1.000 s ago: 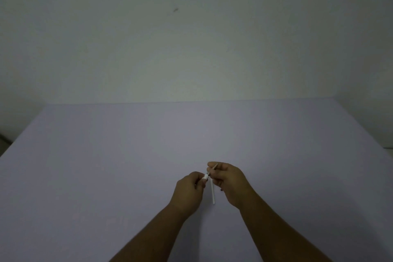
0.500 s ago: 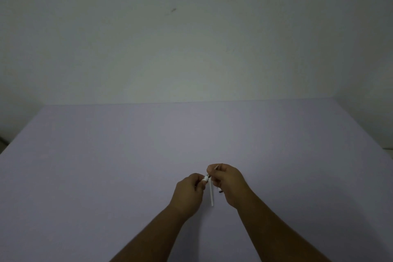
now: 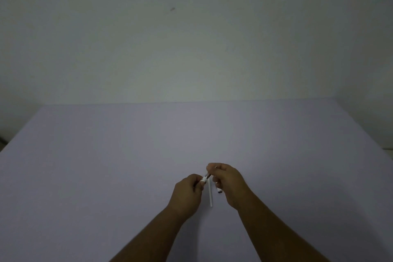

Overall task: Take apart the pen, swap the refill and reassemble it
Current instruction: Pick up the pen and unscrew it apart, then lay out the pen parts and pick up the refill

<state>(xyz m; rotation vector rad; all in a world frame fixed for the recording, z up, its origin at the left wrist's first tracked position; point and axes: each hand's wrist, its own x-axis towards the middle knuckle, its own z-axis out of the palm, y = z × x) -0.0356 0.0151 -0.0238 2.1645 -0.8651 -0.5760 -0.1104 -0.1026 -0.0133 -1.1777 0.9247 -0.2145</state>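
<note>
Over the last second my left hand (image 3: 188, 192) keeps its closed grip on the white plastic pen barrel (image 3: 203, 180) while my right hand (image 3: 228, 183), pinching the thin dark refill (image 3: 208, 175), holds at its two-o'clock mouth above the lilac desk (image 3: 106, 166), so I judge insertion barely begun.

**Hands meet over the near middle of the table**

The left hand (image 3: 188, 194) and right hand (image 3: 228, 183) face each other above the table (image 3: 106, 166), a pen part (image 3: 205, 178) between their fingertips. A refill (image 3: 210, 193) lies on the table between them; a small piece (image 3: 219, 192) sits just right of it. A wall (image 3: 191, 38) stands behind the table.
</note>
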